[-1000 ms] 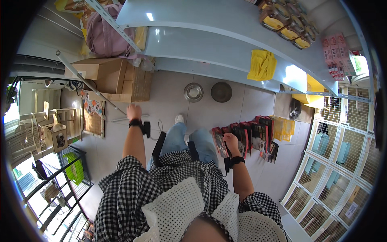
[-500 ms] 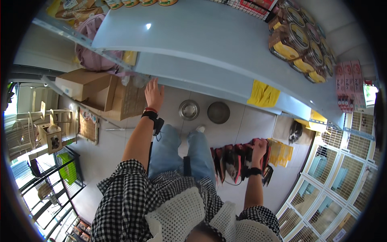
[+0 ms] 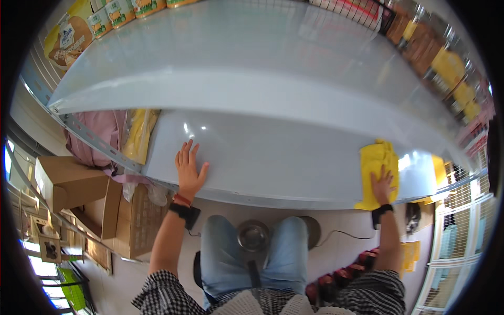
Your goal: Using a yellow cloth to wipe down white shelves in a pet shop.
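Note:
My right hand (image 3: 383, 186) lies on a yellow cloth (image 3: 370, 163) at the right end of the lower grey shelf (image 3: 262, 157). Its fingers are spread over the cloth. Part of the cloth reaches down to the shelf's front edge. My left hand (image 3: 190, 170) is open at the left part of the same shelf, fingers apart, holding nothing. Whether its palm rests on the surface is hard to tell. Beyond that hand, a clear bag with yellow contents (image 3: 139, 136) stands beside a pink bag (image 3: 94, 136).
The upper shelf (image 3: 236, 58) juts over the lower one, with tins (image 3: 121, 13) at far left and jars (image 3: 446, 68) at right. Cardboard boxes (image 3: 68, 184) stand at left. A metal bowl (image 3: 253, 236) and dark red packages (image 3: 341, 275) are on the floor. White cages (image 3: 462, 236) line the right.
My right hand has left the packages on the floor and come onto the yellow cloth. My left hand has moved over the lower shelf. The view has come closer to the shelves.

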A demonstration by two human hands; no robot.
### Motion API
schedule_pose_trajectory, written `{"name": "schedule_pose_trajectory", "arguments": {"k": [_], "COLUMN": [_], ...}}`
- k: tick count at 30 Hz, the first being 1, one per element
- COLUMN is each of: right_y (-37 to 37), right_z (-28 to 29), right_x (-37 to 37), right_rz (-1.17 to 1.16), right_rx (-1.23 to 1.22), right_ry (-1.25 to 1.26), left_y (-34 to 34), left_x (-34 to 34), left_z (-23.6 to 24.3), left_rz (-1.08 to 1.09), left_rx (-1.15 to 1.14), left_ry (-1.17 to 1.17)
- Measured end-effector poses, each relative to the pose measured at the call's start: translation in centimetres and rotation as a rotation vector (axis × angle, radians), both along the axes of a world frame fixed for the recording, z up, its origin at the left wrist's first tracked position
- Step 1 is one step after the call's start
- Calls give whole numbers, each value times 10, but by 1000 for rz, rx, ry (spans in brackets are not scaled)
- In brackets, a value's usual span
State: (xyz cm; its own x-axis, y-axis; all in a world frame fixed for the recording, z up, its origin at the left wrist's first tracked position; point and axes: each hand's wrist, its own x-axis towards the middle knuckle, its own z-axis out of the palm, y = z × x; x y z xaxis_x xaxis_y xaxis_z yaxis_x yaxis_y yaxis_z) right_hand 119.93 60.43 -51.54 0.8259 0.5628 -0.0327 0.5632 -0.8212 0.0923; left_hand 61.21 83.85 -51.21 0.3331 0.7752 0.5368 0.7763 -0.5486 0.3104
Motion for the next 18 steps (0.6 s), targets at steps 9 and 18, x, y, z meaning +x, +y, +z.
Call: {"name": "schedule_pose_trajectory", "arguments": {"k": [9, 18], "right_y": [-9, 101], "right_z": [-18, 5], "right_x": [53, -285], "right_rz": [117, 1266], "right_rx": [66, 110], "right_ry": [-28, 331], "left_y": [3, -4], "left_x": [8, -10], "left_z": [-8, -7], "left_rz": [116, 203], "left_rx": [167, 249], "left_ry": [-126, -49]}}
